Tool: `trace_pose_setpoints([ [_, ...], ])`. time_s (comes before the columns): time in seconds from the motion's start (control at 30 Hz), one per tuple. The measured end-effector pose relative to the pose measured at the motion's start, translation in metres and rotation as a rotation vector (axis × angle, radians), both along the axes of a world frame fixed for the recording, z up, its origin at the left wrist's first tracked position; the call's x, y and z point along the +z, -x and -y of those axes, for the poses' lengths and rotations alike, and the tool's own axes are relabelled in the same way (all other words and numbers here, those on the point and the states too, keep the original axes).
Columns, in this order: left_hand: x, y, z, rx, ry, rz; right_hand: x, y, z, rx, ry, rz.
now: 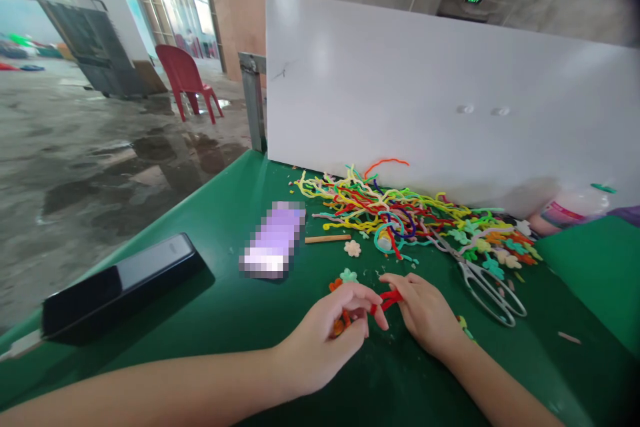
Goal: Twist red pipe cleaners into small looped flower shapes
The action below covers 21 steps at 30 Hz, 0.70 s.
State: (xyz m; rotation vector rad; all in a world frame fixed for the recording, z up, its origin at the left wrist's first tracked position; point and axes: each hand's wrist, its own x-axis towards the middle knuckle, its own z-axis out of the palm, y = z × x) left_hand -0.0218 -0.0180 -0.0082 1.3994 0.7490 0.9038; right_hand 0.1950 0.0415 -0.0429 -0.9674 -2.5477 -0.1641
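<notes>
Between my two hands a red fuzzy strip (392, 297) is stretched, bent into a narrow loop. My left hand (333, 337) has its fingers curled round the strip's left end, and orange fuzzy pieces show beside and under its fingers. The fingers of my right hand (424, 310) pinch the strip's right end. Just beyond my left hand lies a mint green flower shape (349, 275), with a pale pink flower (353, 249) farther back. A tangled heap of coloured fuzzy strips (370, 203) spreads across the back of the green table (210, 320).
Scissors (493, 290) lie at the right, near small coloured flowers (493, 267). A wooden stick (327, 239), a blurred phone (275, 240) and a black box-like device (125, 287) are to the left. A white board (375, 87) stands behind; a bottle (570, 207) is at the back right.
</notes>
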Motion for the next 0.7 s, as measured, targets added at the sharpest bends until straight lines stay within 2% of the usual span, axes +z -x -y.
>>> trace_pose_setpoints([
  [0.17, -0.0094, 0.0018, 0.0009, -0.061, -0.141, -0.063, 0.0013, 0.0024, -0.0015, -0.073, 0.083, 0.02],
  [0.53, 0.0001, 0.0075, 0.0025, -0.098, -0.366, -0.163, 0.0013, 0.0015, -0.0026, -0.105, 0.232, 0.032],
  [0.7, -0.0009, 0.0064, 0.0007, -0.095, -0.383, -0.163, 0.0023, 0.0012, -0.0029, -0.074, 0.244, 0.038],
])
